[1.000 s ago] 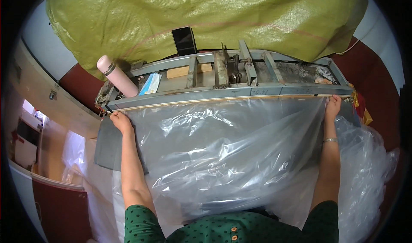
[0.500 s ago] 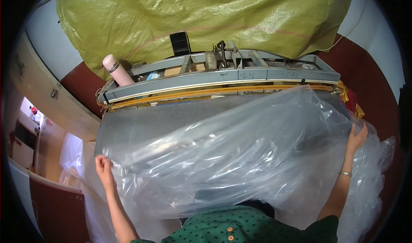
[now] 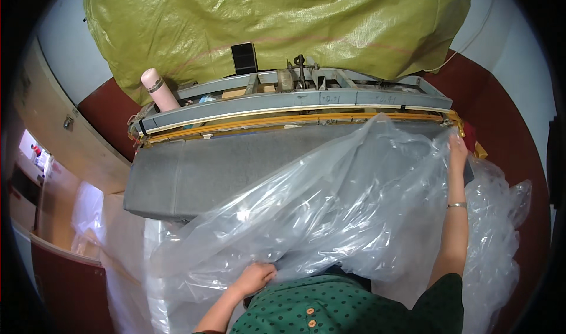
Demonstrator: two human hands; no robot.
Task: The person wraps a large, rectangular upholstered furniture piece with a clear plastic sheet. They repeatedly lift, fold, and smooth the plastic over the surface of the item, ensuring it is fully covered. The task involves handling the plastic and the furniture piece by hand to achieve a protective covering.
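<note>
Film [image 3: 306,207] rumples over the right part of the surface [image 3: 171,178], whose left part lies uncovered. My right grip [image 3: 457,154] pinches film at the surface's far right; my left grip [image 3: 254,278], nearer than the surface, curls, holding what I cannot tell.

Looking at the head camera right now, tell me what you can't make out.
All in the head view:
What the left hand grips, if anything: its curled fingers hide it.
Right hand, fingertips: too small and blurred against the shiny plastic sheet.
Pink flask, base: hidden behind the metal front rail.
Left elbow: cut off by the lower edge.
</note>
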